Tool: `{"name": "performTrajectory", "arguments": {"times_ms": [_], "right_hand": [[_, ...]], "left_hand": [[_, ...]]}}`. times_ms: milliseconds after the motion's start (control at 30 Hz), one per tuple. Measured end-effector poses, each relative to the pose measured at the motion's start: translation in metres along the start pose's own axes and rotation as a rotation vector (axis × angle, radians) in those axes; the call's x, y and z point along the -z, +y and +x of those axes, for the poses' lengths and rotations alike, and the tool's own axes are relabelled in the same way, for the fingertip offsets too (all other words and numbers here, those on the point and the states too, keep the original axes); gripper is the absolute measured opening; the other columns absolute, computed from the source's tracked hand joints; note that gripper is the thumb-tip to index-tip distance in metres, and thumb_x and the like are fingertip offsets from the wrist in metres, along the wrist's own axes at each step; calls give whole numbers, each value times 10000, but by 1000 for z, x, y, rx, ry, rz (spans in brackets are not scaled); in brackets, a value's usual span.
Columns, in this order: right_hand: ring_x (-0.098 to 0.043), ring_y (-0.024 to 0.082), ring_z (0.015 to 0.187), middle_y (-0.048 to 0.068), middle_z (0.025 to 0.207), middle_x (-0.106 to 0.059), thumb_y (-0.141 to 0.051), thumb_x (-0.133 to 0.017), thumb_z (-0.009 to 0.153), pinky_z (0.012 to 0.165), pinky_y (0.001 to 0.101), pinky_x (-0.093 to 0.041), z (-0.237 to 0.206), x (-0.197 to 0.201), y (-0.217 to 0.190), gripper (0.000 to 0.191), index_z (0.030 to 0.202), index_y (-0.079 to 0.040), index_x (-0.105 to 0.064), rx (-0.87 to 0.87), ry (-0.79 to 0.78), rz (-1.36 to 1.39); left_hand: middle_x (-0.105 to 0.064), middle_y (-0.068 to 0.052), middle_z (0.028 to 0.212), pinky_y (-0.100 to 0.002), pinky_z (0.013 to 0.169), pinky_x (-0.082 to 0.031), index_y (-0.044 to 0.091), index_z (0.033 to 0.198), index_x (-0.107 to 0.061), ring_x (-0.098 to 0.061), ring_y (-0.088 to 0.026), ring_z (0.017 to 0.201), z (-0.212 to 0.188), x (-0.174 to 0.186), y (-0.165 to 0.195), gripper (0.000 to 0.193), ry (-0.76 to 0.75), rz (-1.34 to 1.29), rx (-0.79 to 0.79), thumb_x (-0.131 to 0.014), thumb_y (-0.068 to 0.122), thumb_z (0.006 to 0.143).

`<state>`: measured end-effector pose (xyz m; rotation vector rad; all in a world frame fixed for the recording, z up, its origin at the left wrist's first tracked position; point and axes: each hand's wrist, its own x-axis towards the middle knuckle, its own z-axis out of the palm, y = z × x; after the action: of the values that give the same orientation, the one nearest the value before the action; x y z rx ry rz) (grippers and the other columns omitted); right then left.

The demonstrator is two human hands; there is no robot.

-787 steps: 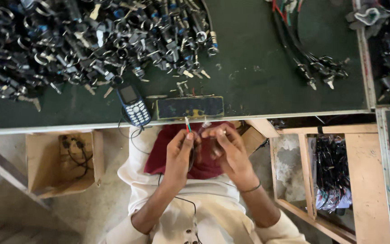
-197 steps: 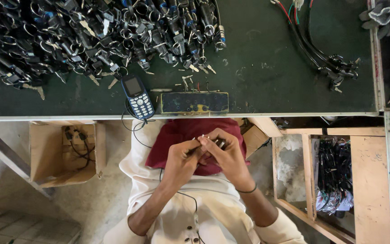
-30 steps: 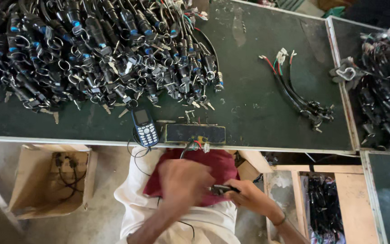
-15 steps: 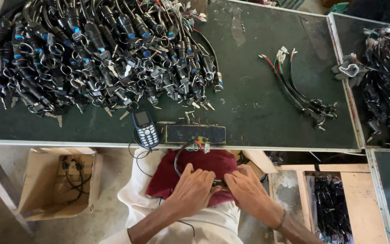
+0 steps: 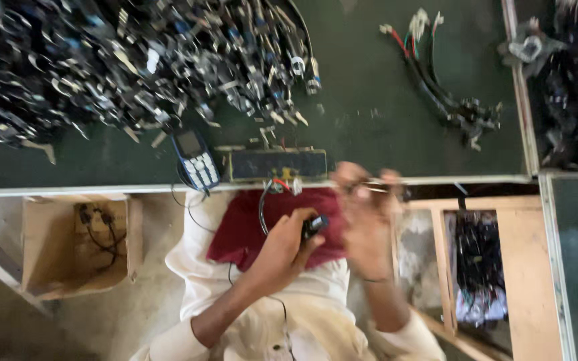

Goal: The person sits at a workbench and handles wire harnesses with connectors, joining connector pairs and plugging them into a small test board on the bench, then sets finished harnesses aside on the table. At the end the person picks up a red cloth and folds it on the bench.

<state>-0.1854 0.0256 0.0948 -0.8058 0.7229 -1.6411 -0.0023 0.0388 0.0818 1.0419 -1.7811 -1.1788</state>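
Two hands grip stiff black cable (image 5: pixel 263 207).

Green table (image 5: pixel 369 134), heaped cable parts (image 5: pixel 135 60)

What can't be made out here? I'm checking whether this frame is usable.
Head view only:
- Right hand: motion-blurred; its thin part unclear.
- Left hand: dark part too small to identify.
- Cable pile: blurred, cut off by top and left edges.
- Phone: keys unreadable.
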Motion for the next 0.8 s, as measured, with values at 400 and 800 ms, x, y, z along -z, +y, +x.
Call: {"name": "performTrajectory", "arguments": {"times_ms": [400,800], "right_hand": [[-576,194,1253,127,1317,-617,-88,-653,1061,1276,411,-354,-4,-57,42,301,1206,-102,-391,101,240,166],[-697,267,1153,188,1243,-684,-38,-591,1064,1070,412,-539,-19,-49,46,238,1144,-81,-370,27,45,-220]], "left_hand": [[-645,-234,1102,-488,863,-459,-29,1298,-489,-587,-423,989,-2,4,-6,377,46,-9,90,-613,177,1006],[-632,-218,1118,-484,856,-456,-41,1309,-507,-579,-422,1002,0,16,0,352,87,-35,104,-589,128,1011]]}}
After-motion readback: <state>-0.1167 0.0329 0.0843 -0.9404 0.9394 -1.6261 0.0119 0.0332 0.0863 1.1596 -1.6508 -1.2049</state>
